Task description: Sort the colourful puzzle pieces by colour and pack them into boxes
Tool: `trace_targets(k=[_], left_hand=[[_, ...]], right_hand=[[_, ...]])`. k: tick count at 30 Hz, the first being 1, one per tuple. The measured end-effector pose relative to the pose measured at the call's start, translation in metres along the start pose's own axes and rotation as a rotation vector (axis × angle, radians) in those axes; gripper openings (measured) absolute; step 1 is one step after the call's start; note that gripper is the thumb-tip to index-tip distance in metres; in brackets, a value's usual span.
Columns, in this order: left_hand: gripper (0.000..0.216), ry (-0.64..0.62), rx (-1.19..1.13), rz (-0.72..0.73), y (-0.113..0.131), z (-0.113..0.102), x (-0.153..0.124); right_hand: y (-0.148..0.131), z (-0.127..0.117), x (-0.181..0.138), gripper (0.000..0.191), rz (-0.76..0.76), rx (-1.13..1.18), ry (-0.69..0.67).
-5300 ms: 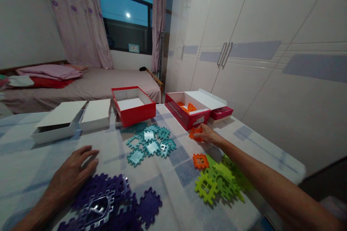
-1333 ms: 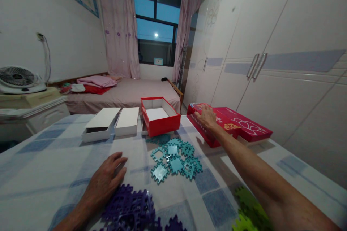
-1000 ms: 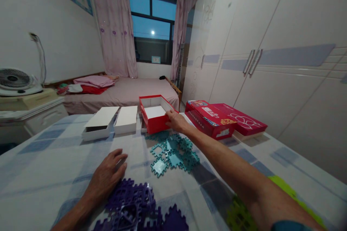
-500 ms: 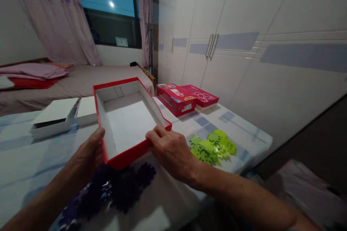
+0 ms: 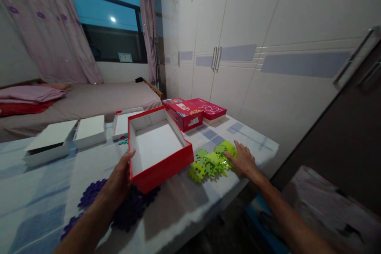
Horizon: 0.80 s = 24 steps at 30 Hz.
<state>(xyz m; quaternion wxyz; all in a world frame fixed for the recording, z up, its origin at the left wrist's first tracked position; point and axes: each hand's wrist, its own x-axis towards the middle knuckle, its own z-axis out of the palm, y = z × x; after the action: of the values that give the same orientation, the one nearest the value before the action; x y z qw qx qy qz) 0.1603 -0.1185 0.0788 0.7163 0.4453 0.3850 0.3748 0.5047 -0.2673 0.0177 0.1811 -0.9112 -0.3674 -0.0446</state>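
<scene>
A red box with a white inside [image 5: 157, 145] is tilted over the table, its hollow side facing up. My left hand [image 5: 120, 172] grips its left wall, with the thumb at the rim. Beyond it on the right, my right hand [image 5: 242, 159] reaches down to a heap of lime-green gear-shaped plastic pieces [image 5: 211, 162]. Its fingers are apart, at the right edge of the heap, and no piece is lifted. Dark purple gear-shaped pieces [image 5: 127, 210] lie below the red box, partly hidden by my left forearm.
Two white boxes [image 5: 89, 129] stand at the left, and an open shallow box [image 5: 119, 124] is behind the red one, with small teal pieces [image 5: 123, 141] near it. Two closed red boxes [image 5: 184, 115] sit at the table's far side. A white wardrobe [image 5: 238, 83] rises behind.
My right hand has let go of the red box and moved right to the green pieces. The left hand alone now holds the box, which has shifted right and down in view.
</scene>
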Motion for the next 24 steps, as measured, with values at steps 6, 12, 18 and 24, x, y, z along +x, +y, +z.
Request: trace_targets(k=[6,12,18,24], left_hand=[[0.051,0.005,-0.036,-0.072,-0.008,-0.002,-0.003],[0.057,-0.065,0.002,-0.1,-0.017,-0.005,-0.001],[0.053,-0.171,-0.017,-0.034,-0.024,-0.004,0.001],[0.055,-0.143,0.009,-0.086,-0.024,-0.004,0.0]], right_hand=[[-0.028,0.025,0.017,0.083,-0.093,0.025,-0.14],[-0.053,0.019,0.047,0.059,-0.224,0.059,-0.129],[-0.055,0.024,0.069,0.049,-0.192,0.316,-0.042],[-0.074,0.0,0.09,0.051,-0.111,0.522,0.084]])
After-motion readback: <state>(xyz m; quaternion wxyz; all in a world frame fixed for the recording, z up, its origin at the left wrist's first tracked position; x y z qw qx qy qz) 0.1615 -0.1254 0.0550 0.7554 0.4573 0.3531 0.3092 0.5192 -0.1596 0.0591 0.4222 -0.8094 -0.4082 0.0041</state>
